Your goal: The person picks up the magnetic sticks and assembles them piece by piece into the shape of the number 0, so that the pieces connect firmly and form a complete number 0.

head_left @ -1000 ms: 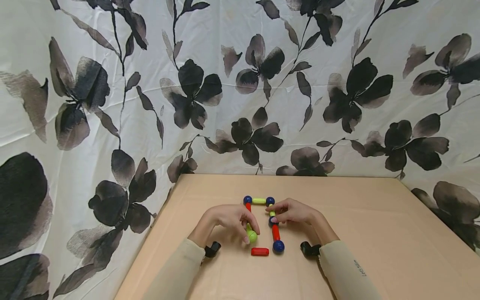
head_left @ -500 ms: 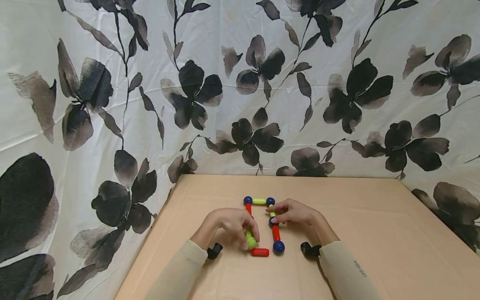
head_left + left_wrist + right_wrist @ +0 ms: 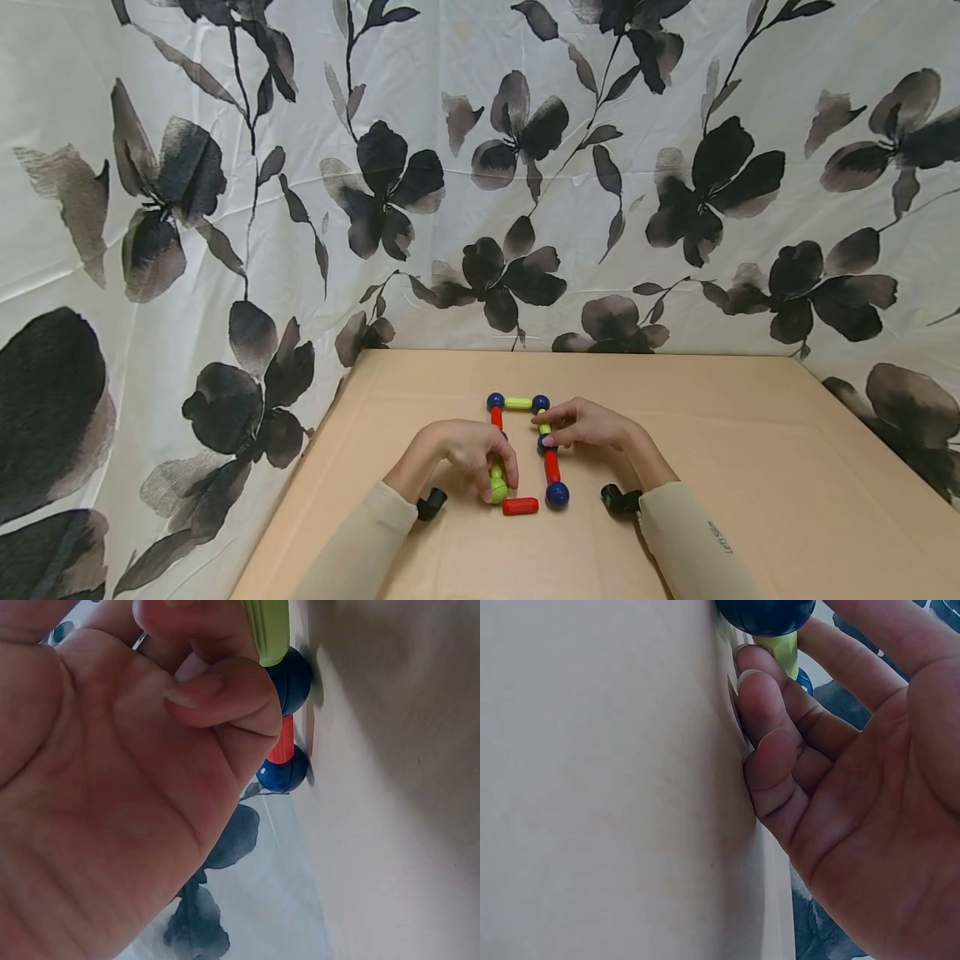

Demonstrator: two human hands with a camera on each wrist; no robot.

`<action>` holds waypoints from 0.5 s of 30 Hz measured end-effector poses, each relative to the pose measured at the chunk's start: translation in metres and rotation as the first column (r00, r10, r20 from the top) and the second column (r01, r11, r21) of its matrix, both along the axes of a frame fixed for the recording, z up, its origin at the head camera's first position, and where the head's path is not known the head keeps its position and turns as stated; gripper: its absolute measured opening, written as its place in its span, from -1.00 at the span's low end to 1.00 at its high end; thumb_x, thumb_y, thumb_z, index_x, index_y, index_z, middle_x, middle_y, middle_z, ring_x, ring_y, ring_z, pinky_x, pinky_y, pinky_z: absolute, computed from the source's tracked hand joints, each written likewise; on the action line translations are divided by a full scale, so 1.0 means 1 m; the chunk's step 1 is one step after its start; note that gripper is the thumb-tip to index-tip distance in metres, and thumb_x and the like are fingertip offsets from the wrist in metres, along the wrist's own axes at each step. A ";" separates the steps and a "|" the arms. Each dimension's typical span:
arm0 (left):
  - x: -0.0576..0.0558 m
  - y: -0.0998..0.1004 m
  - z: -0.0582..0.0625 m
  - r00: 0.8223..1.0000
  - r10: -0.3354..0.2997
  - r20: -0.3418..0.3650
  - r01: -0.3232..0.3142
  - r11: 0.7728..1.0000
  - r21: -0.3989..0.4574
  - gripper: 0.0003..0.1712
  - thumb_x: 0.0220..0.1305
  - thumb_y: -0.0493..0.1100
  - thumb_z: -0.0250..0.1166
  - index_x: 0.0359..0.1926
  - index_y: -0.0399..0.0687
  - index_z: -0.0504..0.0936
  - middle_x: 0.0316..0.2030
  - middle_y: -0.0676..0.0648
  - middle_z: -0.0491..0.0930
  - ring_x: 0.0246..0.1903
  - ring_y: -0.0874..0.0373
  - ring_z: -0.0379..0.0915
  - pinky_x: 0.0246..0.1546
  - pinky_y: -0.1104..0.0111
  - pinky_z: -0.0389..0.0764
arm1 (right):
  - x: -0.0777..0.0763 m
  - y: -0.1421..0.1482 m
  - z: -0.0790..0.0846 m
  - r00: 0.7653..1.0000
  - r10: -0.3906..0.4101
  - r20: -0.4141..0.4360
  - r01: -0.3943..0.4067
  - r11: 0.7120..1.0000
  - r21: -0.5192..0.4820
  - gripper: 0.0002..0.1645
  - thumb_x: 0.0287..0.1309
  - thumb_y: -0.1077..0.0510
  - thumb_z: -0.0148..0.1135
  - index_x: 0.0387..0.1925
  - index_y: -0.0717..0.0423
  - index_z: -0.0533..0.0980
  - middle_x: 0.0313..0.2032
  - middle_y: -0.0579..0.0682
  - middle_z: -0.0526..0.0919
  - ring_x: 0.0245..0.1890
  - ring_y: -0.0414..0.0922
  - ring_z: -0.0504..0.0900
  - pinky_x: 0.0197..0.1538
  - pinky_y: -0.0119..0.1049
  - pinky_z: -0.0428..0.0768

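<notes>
Magnetic rods and balls form a three-sided outline on the table. My left hand pinches the green ball at the near end of its left side. From that ball a green rod runs to a blue ball, partly hidden by my fingers; beyond it is a red rod. My right hand holds the right side, thumb at the middle blue ball, forefinger by another green rod. A loose red rod lies at the near side, close to the green ball.
A blue ball ends the right side, joined by a red rod. At the far side a green rod links two blue corner balls. The tan table meets a flower-print cloth behind.
My left hand has brought the green ball and its rod nearer to me, lining them up with the left side. The loose red rod barely shifts; my right hand stays put.
</notes>
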State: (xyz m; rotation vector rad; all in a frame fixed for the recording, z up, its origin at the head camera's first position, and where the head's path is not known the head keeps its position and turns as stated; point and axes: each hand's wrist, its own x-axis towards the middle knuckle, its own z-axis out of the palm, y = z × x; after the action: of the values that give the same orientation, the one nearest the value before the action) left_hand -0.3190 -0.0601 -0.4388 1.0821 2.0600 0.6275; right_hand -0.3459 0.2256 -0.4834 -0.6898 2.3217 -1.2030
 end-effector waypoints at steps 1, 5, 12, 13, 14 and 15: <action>0.000 0.000 0.000 1.000 0.003 0.004 -0.003 1.000 0.000 -0.60 0.01 -0.42 0.59 -0.14 0.08 0.83 -0.24 0.20 0.74 -0.27 0.31 0.53 -0.18 0.49 0.54 | 0.000 0.000 0.000 1.000 0.000 0.000 0.000 1.000 0.000 -0.48 0.32 0.00 0.41 0.26 0.01 0.64 -0.33 0.04 0.56 -0.29 -0.04 0.50 -0.27 -0.30 0.49; 0.002 0.001 0.001 1.000 0.023 0.018 -0.023 1.000 0.000 -0.62 0.03 -0.39 0.59 -0.12 0.07 0.82 -0.22 0.18 0.75 -0.23 0.29 0.54 -0.13 0.44 0.55 | 0.000 0.000 -0.001 1.000 0.000 0.002 0.000 1.000 0.002 -0.48 0.32 0.00 0.41 0.27 0.01 0.63 -0.33 0.04 0.56 -0.31 -0.05 0.50 -0.27 -0.30 0.49; 0.006 0.006 0.003 1.000 0.011 0.017 -0.012 0.999 0.045 -0.63 0.10 -0.30 0.59 -0.04 0.03 0.79 -0.11 0.08 0.78 -0.08 0.10 0.62 -0.08 0.39 0.54 | -0.001 0.000 -0.001 1.000 0.005 -0.004 -0.005 1.000 -0.002 -0.48 0.32 0.01 0.41 0.27 0.03 0.63 -0.34 0.03 0.57 -0.32 -0.05 0.49 -0.29 -0.31 0.47; 0.006 0.007 0.003 1.000 0.003 0.005 -0.003 0.999 0.050 -0.64 0.11 -0.28 0.59 -0.04 0.05 0.79 -0.11 0.09 0.78 -0.08 0.11 0.62 -0.09 0.40 0.55 | -0.001 0.001 -0.001 1.000 0.005 -0.005 -0.005 1.000 -0.003 -0.48 0.32 0.01 0.41 0.27 0.03 0.63 -0.34 0.03 0.57 -0.32 -0.05 0.49 -0.29 -0.31 0.48; 0.008 0.009 0.003 1.000 -0.004 -0.013 0.005 0.999 0.054 -0.65 0.12 -0.25 0.59 -0.05 0.07 0.79 -0.12 0.10 0.77 -0.09 0.12 0.62 -0.10 0.41 0.56 | -0.001 0.001 -0.001 1.000 0.004 -0.004 -0.004 1.000 -0.004 -0.48 0.32 0.01 0.41 0.26 0.03 0.64 -0.35 0.02 0.57 -0.32 -0.05 0.49 -0.29 -0.31 0.47; 0.010 0.011 0.003 1.000 -0.006 -0.025 0.007 0.998 0.056 -0.67 0.12 -0.24 0.59 -0.07 0.08 0.79 -0.13 0.12 0.77 -0.11 0.15 0.62 -0.12 0.41 0.57 | -0.001 0.000 -0.001 1.000 0.003 -0.002 -0.003 1.000 -0.005 -0.48 0.32 0.01 0.41 0.26 0.02 0.64 -0.35 0.02 0.56 -0.32 -0.05 0.49 -0.29 -0.31 0.47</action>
State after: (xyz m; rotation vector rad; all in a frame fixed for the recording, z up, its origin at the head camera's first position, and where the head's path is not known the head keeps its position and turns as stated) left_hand -0.3094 -0.0489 -0.4356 1.1333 2.0703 0.6748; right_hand -0.3465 0.2261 -0.4845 -0.6958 2.3189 -1.2082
